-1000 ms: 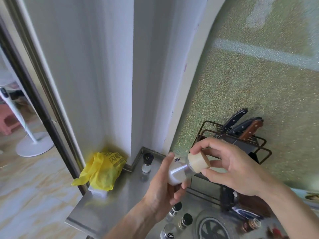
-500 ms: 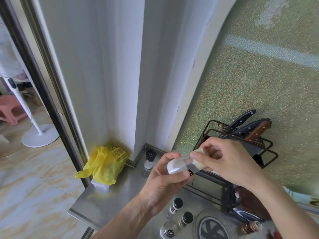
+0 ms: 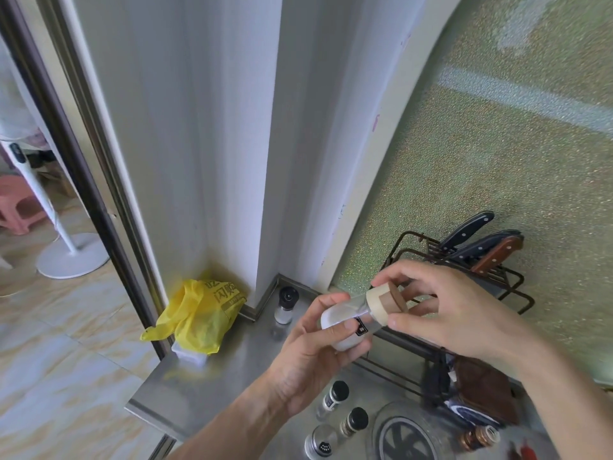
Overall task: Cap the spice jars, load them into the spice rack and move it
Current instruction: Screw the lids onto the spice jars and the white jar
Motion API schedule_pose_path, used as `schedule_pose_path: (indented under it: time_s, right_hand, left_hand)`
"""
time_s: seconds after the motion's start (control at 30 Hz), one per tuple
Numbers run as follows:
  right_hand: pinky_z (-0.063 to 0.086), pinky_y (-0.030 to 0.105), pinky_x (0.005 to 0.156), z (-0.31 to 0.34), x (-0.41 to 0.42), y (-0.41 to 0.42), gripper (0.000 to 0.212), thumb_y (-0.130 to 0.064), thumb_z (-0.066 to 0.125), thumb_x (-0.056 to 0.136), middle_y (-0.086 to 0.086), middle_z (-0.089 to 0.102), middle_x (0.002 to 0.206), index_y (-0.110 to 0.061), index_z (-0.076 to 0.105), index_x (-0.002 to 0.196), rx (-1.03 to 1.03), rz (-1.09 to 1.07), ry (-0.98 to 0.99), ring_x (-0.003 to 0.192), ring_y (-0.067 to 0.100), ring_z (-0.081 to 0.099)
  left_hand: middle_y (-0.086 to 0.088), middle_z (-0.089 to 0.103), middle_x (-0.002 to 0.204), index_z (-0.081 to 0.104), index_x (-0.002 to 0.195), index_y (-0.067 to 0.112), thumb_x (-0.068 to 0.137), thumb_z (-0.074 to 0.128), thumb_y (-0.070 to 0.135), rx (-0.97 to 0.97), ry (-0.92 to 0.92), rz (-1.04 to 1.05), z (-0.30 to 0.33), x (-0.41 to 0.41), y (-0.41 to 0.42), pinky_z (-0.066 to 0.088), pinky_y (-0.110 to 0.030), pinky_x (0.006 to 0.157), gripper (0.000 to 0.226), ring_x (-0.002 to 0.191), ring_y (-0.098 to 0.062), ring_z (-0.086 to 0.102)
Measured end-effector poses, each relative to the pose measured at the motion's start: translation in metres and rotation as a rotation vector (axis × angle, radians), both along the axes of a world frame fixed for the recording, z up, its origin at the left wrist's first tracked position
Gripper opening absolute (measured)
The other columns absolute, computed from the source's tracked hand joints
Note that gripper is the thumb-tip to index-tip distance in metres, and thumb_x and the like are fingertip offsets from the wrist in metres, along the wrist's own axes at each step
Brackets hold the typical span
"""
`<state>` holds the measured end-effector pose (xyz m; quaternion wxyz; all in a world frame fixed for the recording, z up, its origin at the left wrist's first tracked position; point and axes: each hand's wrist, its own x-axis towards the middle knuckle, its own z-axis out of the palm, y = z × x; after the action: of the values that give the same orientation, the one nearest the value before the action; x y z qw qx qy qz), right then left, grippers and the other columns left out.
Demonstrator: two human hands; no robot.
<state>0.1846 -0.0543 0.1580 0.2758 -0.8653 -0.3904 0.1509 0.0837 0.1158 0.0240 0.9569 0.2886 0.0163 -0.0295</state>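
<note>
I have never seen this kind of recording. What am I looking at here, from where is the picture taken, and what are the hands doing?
There is no machine: a person wears a wide-angle camera on the head, looking down at their own hands. The left hand holds a clear spice jar tipped sideways. The right hand grips the wooden cap at the jar's mouth. Below is a steel counter with small black-capped jars, one more in the corner, and a yellow bag. Behind the hands stands a dark wire rack holding knives.
</note>
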Motion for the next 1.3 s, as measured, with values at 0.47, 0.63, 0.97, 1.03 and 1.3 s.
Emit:
schedule_pose_path:
  time_s: [0.47, 0.63, 0.97, 1.03, 1.3]
  right_hand:
    - [0.061, 0.023, 0.077, -0.001, -0.002, 0.003, 0.048, -0.045, 0.084, 0.075, -0.027, 0.067, 0.109, -0.051, 0.062, 0.117, -0.067, 0.019, 0.033, 0.093, -0.001, 0.07]
    - [0.061, 0.035, 0.078, -0.005, 0.0, 0.006, 0.038, -0.063, 0.073, 0.075, -0.016, 0.075, 0.091, -0.039, 0.068, 0.104, -0.093, -0.027, -0.004, 0.077, 0.005, 0.073]
    - [0.057, 0.023, 0.059, -0.044, -0.004, 0.019, 0.039, -0.063, 0.069, 0.083, -0.002, 0.076, 0.065, -0.024, 0.073, 0.087, -0.063, -0.136, 0.116, 0.054, 0.011, 0.073]
    - [0.056, 0.022, 0.056, -0.057, -0.006, 0.025, 0.041, -0.066, 0.07, 0.079, -0.005, 0.075, 0.064, -0.026, 0.073, 0.085, -0.08, -0.166, 0.115, 0.052, 0.008, 0.071]
    - [0.054, 0.02, 0.065, -0.108, -0.012, 0.043, 0.042, -0.057, 0.081, 0.064, -0.013, 0.073, 0.081, -0.03, 0.067, 0.093, -0.148, -0.162, 0.036, 0.073, 0.0, 0.068]
  left_hand:
    - [-0.012, 0.064, 0.12, 0.061, 0.122, 0.016, 0.085, 0.079, 0.005, 0.014, 0.012, -0.035, -0.007, -0.002, 0.004, 0.058, -0.039, 0.093, 0.043, 0.104, -0.031, 0.063]
    - [-0.011, 0.065, 0.118, 0.061, 0.12, 0.016, 0.084, 0.08, 0.004, 0.026, 0.011, -0.045, -0.011, -0.004, 0.006, 0.058, -0.039, 0.091, 0.042, 0.102, -0.03, 0.065]
    - [-0.02, 0.063, 0.119, 0.058, 0.109, 0.016, 0.073, 0.086, -0.004, 0.184, 0.046, 0.079, -0.046, -0.01, 0.014, 0.053, -0.054, 0.098, 0.05, 0.109, -0.037, 0.061]
    - [-0.02, 0.065, 0.117, 0.055, 0.104, 0.018, 0.074, 0.087, -0.005, 0.263, 0.038, 0.105, -0.057, -0.012, 0.016, 0.051, -0.057, 0.099, 0.049, 0.105, -0.036, 0.059]
    - [-0.005, 0.075, 0.111, 0.052, 0.091, 0.025, 0.064, 0.098, 0.022, 0.84, 0.076, 0.261, -0.097, -0.014, 0.034, 0.055, -0.035, 0.088, 0.053, 0.103, -0.022, 0.071]
